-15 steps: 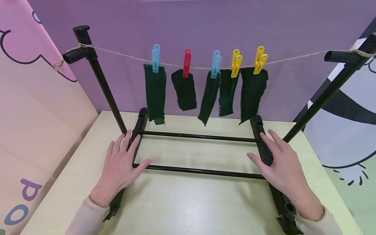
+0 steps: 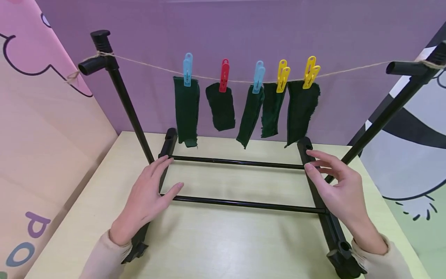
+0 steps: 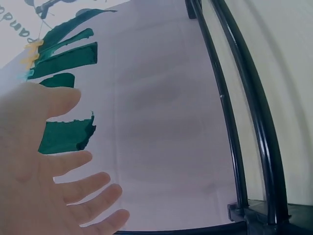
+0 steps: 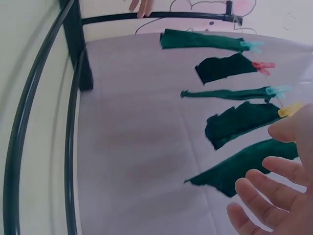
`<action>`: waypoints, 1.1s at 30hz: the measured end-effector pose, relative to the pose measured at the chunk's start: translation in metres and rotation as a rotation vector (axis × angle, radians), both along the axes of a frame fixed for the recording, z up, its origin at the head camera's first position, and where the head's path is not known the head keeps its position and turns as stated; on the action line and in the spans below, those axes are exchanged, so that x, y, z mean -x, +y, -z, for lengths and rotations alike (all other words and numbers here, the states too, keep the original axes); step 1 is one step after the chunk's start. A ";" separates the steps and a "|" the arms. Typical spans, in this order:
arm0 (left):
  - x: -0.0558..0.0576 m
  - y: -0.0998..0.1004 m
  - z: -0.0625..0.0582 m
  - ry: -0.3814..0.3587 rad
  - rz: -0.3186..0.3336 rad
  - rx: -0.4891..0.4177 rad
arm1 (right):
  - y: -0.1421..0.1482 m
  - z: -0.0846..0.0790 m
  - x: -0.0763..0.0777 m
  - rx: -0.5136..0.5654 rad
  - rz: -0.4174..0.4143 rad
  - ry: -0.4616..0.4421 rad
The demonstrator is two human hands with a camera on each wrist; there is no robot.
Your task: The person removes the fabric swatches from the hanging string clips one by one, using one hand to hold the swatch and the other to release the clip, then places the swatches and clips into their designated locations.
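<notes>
Several dark green cloth strips (image 2: 187, 112) hang from a thin string (image 2: 139, 61), each under a clothespin: blue (image 2: 187, 71), red (image 2: 224, 76), blue (image 2: 258, 78), yellow (image 2: 282, 77) and yellow (image 2: 311, 73). The string runs between the two uprights of a black rack (image 2: 127, 100). My left hand (image 2: 143, 203) hovers near the rack's left base, fingers extended and thumb apart, holding nothing. Beside the right base, my right hand (image 2: 343, 190) has loosely bent fingers and nothing in its grasp. Whether either hand touches the rack cannot be told. The right wrist view shows its fingers (image 4: 261, 191) spread.
Two black crossbars (image 2: 240, 162) join the rack's side feet on a pale wooden table (image 2: 230, 244). A purple panel (image 2: 237, 31) stands behind, with printed panels at the left (image 2: 45, 135) and right (image 2: 414, 155). The right upright (image 2: 386, 110) leans outward.
My right hand has turned, its fingers and thumb drawing closer together. My left fingers have come closer together and shifted slightly right. The cloth strips still hang on the string.
</notes>
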State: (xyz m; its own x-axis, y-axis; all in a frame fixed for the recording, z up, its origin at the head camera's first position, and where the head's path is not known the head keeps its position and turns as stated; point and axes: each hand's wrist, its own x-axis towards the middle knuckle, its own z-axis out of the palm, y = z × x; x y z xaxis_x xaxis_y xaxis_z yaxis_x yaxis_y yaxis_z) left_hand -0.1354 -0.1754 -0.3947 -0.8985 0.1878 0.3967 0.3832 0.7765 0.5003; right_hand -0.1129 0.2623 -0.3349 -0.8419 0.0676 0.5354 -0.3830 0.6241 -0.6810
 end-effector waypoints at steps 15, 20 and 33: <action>0.012 0.006 -0.009 0.012 -0.010 -0.251 | -0.028 -0.036 0.002 0.086 -0.163 -0.029; 0.015 0.009 -0.014 -0.004 -0.022 -0.297 | -0.036 -0.046 0.005 0.078 -0.174 -0.013; 0.021 0.014 -0.017 0.051 -0.003 -0.287 | -0.048 -0.060 0.011 0.078 -0.247 -0.006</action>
